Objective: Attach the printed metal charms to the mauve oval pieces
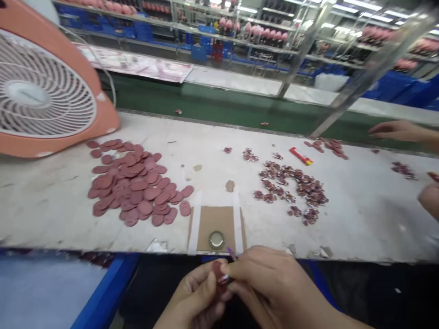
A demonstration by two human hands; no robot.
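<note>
Both hands work just off the near edge of the worktop [360, 228], below the cardboard pad [205, 224]. The left hand [196, 292] pinches a dark-red oval piece [216, 268] between thumb and fingers. The right hand [274, 276] is closed, with thumb and fingertips pressed together at the right side of the same piece; a purple tip [230, 252] projects beside its forefinger — what it belongs to cannot be told. A small pale detail shows on the lower part of the held piece; the fingers partly hide it.

The cardboard pad lies at the middle of the near edge, a white strip along each side. A round, crimped metal cap [216, 239] rests on it, close to the edge. Left of the pad, toward the worktop's left end, lies a heap of flat dark-red ovals [137, 183]. Right of the pad is a loose cluster of small dark-red pieces [310, 187] with pale details. A red packet [300, 156] with a yellow end lies behind the cluster, nearer the far edge. An orange fan [106, 116] stands at the far left corner. At the right end — well apart — a co-worker's hand [399, 131] extends near the far edge.
</note>
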